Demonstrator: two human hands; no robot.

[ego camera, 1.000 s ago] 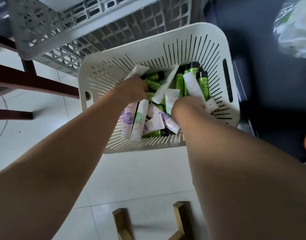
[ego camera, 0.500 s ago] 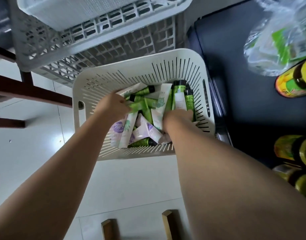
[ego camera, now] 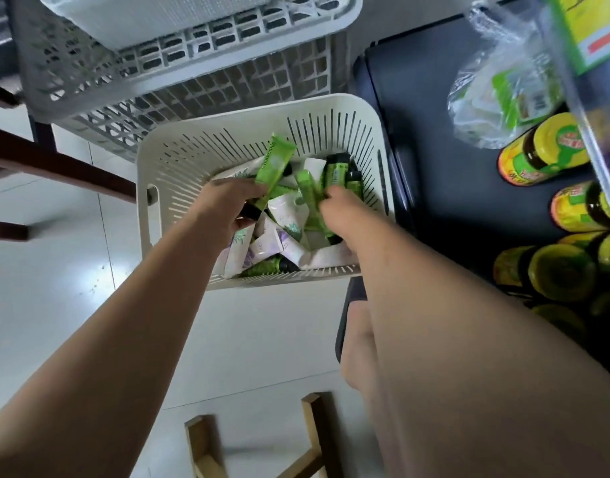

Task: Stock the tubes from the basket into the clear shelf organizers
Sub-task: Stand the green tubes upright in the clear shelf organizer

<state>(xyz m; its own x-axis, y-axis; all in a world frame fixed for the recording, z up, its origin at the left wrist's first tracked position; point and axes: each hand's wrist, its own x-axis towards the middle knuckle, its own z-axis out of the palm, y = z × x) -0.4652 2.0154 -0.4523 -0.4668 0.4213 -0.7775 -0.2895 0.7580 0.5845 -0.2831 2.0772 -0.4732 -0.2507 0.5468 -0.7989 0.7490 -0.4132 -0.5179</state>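
Observation:
A white slotted basket (ego camera: 179,157) stands on the floor, holding several green and white tubes. My left hand (ego camera: 224,208) grips a green tube (ego camera: 274,167) with a black cap, lifted and tilted above the pile. My right hand (ego camera: 338,208) reaches into the basket and its fingers curl round another green tube (ego camera: 308,198) among the pile. White tubes with purple print (ego camera: 272,243) lie near the basket's front wall. No clear shelf organizer can be made out as such.
Grey plastic crates (ego camera: 179,63) stand stacked behind the basket. A dark shelf (ego camera: 451,174) at right holds yellow-lidded jars (ego camera: 541,150) and a plastic-wrapped pack (ego camera: 503,91). A wooden stool frame (ego camera: 258,439) sits below on the white tile floor; dark wooden rails (ego camera: 55,160) cross at left.
My left hand has lifted a green tube out of the pile. My right hand has closed on another green tube. The view has shifted, showing more of the shelf at right.

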